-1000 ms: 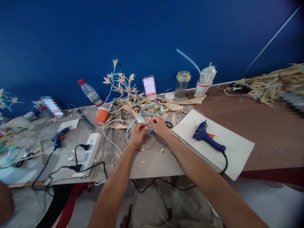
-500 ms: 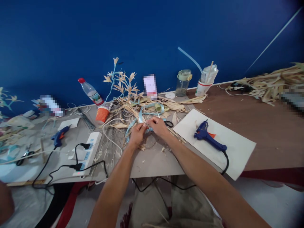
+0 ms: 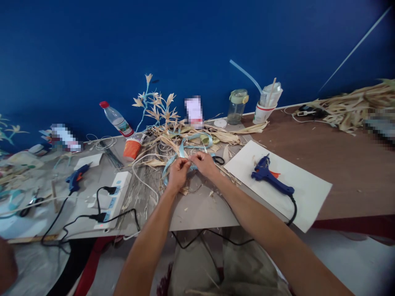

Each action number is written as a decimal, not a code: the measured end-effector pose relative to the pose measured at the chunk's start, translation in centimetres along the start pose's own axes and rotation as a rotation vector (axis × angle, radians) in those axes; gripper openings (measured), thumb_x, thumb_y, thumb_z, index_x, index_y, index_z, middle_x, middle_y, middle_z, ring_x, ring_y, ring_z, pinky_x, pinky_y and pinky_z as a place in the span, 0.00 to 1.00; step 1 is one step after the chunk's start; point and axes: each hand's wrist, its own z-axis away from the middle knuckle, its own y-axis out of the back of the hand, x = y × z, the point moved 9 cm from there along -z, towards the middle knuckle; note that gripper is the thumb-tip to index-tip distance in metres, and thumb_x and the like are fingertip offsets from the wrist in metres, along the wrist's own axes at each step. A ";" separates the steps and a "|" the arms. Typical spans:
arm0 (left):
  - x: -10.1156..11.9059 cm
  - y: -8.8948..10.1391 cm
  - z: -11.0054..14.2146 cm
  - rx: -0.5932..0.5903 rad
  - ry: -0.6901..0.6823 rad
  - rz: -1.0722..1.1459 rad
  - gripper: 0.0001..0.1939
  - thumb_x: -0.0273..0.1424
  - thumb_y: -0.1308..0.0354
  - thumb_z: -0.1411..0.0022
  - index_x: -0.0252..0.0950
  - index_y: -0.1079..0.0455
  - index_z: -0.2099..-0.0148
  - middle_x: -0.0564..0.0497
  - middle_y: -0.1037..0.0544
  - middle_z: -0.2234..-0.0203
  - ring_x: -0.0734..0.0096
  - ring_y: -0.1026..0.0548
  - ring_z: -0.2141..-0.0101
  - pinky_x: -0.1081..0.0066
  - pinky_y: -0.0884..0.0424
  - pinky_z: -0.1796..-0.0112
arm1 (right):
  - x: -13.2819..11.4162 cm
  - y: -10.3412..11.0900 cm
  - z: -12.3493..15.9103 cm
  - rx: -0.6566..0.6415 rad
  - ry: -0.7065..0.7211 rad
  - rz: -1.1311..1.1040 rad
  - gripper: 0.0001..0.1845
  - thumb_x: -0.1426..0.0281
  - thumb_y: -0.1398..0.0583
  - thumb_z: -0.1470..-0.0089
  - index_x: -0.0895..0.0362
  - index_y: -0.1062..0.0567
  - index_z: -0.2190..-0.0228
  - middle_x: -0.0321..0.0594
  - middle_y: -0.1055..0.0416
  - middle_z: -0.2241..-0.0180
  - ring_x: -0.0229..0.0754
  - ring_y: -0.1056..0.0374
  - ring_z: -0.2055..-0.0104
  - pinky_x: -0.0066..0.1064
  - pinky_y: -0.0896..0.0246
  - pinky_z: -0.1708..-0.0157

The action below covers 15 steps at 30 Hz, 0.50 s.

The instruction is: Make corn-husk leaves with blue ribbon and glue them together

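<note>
My left hand point(image 3: 178, 173) and my right hand point(image 3: 203, 163) meet over the middle of the table, fingertips pinched close together. What they pinch is too small to make out. Light blue ribbon point(image 3: 182, 149) loops just behind my fingers, and more of it lies left of my left hand. Dry husk strips point(image 3: 222, 135) are heaped beyond both hands. Black-handled scissors point(image 3: 219, 160) lie right of my right hand, partly covered. Husk flowers on blue-wrapped stems point(image 3: 154, 100) stand behind the heap.
A blue glue gun point(image 3: 268, 174) lies on a white board point(image 3: 311, 193) at right. Left are a power strip point(image 3: 117, 197) with cables, another glue gun point(image 3: 75, 179), an orange cup point(image 3: 132, 149) and a tilted bottle point(image 3: 117, 119). A jar point(image 3: 237, 107) and white cup point(image 3: 263, 113) stand behind.
My hands stay pinched together in almost the same place, with the fingertips shifting slightly. The whole view has moved a little.
</note>
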 end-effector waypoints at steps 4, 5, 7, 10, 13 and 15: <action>-0.5 0.1 0.1 -0.015 0.034 -0.049 0.11 0.37 0.48 0.44 0.35 0.35 0.72 0.57 0.37 0.83 0.76 0.40 0.78 0.74 0.42 0.73 | -0.5 0.3 0.1 0.014 0.004 -0.037 0.16 0.59 0.43 0.56 0.56 0.37 0.84 0.30 0.43 0.84 0.33 0.48 0.78 0.28 0.52 0.76; -0.6 0.1 0.1 -0.021 0.042 -0.047 0.12 0.38 0.48 0.43 0.36 0.35 0.73 0.57 0.38 0.83 0.76 0.40 0.79 0.74 0.43 0.74 | -0.7 0.4 0.1 0.016 0.005 -0.042 0.16 0.58 0.42 0.56 0.56 0.36 0.85 0.30 0.43 0.84 0.33 0.48 0.78 0.28 0.52 0.76; -1.0 0.0 0.1 -0.032 0.063 -0.017 0.14 0.40 0.50 0.42 0.36 0.35 0.73 0.57 0.39 0.84 0.76 0.42 0.80 0.74 0.44 0.76 | -0.8 0.5 0.1 0.018 0.003 -0.050 0.17 0.58 0.42 0.57 0.56 0.36 0.85 0.30 0.43 0.84 0.34 0.48 0.78 0.28 0.52 0.76; -1.5 -0.1 0.1 -0.044 0.093 0.062 0.16 0.42 0.50 0.41 0.35 0.36 0.73 0.57 0.41 0.85 0.78 0.44 0.82 0.74 0.47 0.78 | -0.9 0.6 0.1 0.016 -0.001 -0.063 0.16 0.59 0.42 0.57 0.56 0.36 0.85 0.30 0.43 0.84 0.33 0.48 0.78 0.28 0.51 0.75; -1.9 -0.3 0.1 -0.050 0.111 0.120 0.17 0.44 0.50 0.41 0.36 0.37 0.74 0.57 0.43 0.85 0.78 0.45 0.83 0.74 0.49 0.79 | -0.9 0.5 0.2 0.006 0.000 -0.070 0.16 0.59 0.42 0.56 0.57 0.35 0.84 0.30 0.42 0.84 0.33 0.47 0.78 0.27 0.50 0.76; -2.1 -0.5 0.1 -0.056 0.124 0.137 0.17 0.44 0.50 0.41 0.36 0.37 0.74 0.57 0.43 0.85 0.79 0.46 0.83 0.75 0.50 0.80 | -0.8 0.4 0.2 -0.002 0.006 -0.050 0.15 0.60 0.43 0.55 0.57 0.35 0.84 0.30 0.41 0.84 0.33 0.46 0.78 0.27 0.50 0.76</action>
